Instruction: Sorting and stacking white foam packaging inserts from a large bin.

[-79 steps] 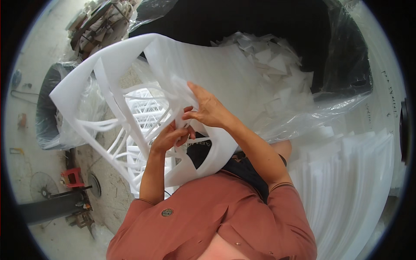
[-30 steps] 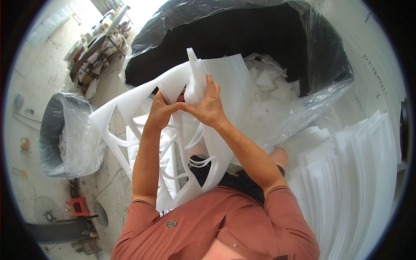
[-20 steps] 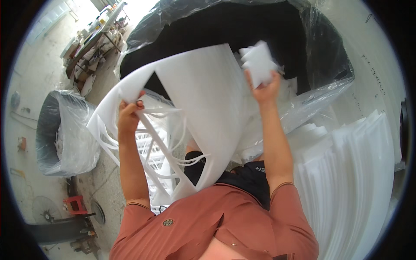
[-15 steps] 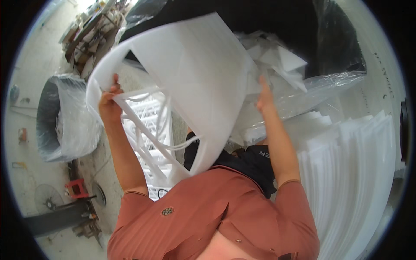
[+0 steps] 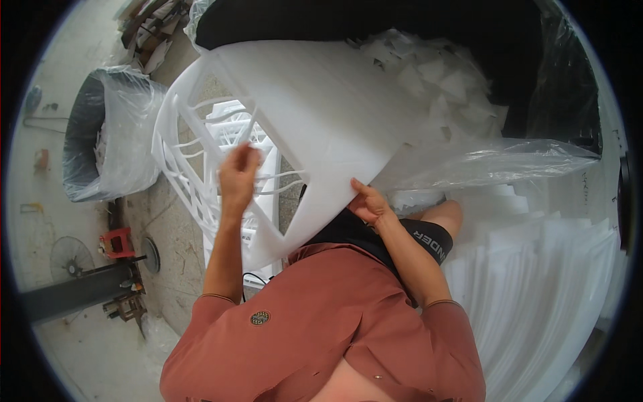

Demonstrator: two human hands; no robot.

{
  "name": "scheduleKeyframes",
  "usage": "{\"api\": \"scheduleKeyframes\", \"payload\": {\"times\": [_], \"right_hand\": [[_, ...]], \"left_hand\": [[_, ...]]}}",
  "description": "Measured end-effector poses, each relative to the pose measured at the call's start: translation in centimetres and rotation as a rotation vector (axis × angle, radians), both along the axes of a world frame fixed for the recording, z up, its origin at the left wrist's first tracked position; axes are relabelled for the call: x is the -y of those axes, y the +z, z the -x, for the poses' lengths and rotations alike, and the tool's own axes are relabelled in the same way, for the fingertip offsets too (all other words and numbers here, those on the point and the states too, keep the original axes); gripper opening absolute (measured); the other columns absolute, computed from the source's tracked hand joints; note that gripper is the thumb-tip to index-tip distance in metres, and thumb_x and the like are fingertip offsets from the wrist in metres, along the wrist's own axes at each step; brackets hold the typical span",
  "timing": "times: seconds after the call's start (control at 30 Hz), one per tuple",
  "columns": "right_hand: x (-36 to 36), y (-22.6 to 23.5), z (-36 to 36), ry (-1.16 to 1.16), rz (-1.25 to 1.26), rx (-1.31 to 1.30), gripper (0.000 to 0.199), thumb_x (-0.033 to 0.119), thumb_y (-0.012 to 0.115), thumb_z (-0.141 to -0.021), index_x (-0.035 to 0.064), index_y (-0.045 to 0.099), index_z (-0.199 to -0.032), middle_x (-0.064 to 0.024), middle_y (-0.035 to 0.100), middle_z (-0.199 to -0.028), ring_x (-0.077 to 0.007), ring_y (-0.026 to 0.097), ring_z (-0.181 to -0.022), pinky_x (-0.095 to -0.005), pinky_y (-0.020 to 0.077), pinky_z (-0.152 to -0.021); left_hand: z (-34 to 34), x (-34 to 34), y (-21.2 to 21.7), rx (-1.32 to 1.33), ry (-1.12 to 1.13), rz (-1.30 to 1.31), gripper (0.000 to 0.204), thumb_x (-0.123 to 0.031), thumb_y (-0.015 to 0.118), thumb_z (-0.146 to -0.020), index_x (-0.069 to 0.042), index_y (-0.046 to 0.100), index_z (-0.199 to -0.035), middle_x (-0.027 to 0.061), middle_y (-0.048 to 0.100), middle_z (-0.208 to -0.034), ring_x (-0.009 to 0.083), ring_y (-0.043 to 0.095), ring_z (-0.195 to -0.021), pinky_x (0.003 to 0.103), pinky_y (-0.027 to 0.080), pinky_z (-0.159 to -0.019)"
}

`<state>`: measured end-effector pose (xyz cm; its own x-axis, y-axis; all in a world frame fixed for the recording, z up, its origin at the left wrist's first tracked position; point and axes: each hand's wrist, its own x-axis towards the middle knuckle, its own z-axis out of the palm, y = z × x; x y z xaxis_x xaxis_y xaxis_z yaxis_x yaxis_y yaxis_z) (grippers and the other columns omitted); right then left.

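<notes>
A large white foam-like sheet (image 5: pixel 315 100) with cut-out openings lies across in front of me. Its left part is a lattice of thin curved strips (image 5: pixel 184 144). My left hand (image 5: pixel 238 179) is over the openings, its fingers closed on a thin white strip that runs up to the sheet's inner edge. My right hand (image 5: pixel 370 204) pinches the sheet's near right edge, thumb on top and the other fingers partly hidden beneath. Through the openings shows a stack of white cut-out pieces (image 5: pixel 268 194) below.
Crumpled white scraps (image 5: pixel 435 80) fill a black container (image 5: pixel 281 20) with clear plastic film (image 5: pixel 495 164) at its edge. A stack of white sheets (image 5: pixel 536 281) stands at my right. On the left are a plastic-lined bin (image 5: pixel 127 134), a red stool (image 5: pixel 117 242) and a fan (image 5: pixel 70 260).
The sheet has come down flatter against the black container. My left hand moved right from its outer rim to the openings; my right hand came nearer, onto the sheet's near edge.
</notes>
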<state>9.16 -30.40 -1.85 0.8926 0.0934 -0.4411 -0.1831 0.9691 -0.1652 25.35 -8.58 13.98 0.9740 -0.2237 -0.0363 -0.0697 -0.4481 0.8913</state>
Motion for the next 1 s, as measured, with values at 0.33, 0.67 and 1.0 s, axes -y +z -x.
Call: {"api": "scheduleKeyframes", "payload": {"times": [0.33,0.67,1.0], "right_hand": [[0.6,4.1,3.1,0.352,0.458,-0.092,0.045,0.029,0.066,-0.089,-0.0048,0.056,-0.117,-0.0156,0.062,-0.115,-0.0236,0.063,-0.099,-0.0377,0.0523,-0.084],[4.1,11.1,0.7,0.098,2.031,0.297,0.093,0.046,0.082,-0.065,0.0031,0.042,-0.137,-0.0255,0.034,-0.144,-0.0384,0.034,-0.134,-0.0456,0.0274,-0.111],[1.8,9.4,-1.4,0.297,1.511,0.343,0.113,0.039,0.087,-0.059,-0.004,0.026,-0.143,-0.0268,0.026,-0.148,-0.0383,0.03,-0.137,-0.0392,0.0283,-0.111]], "left_hand": [[2.5,4.9,-6.2,-0.794,-0.162,0.489,0.052,-0.011,0.072,-0.08,0.005,0.049,-0.123,0.0143,0.06,-0.11,0.0252,0.062,-0.096,0.038,0.053,-0.081],[3.6,2.2,-7.3,-0.946,-0.257,0.742,0.052,-0.001,0.066,-0.074,0.0,0.05,-0.123,0.0134,0.062,-0.107,0.0265,0.062,-0.101,0.04,0.054,-0.083],[4.4,2.7,-6.5,-0.999,-0.581,0.955,0.073,-0.024,0.066,-0.061,0.007,0.051,-0.125,0.0118,0.059,-0.094,0.0225,0.06,-0.089,0.03,0.051,-0.083]]}}
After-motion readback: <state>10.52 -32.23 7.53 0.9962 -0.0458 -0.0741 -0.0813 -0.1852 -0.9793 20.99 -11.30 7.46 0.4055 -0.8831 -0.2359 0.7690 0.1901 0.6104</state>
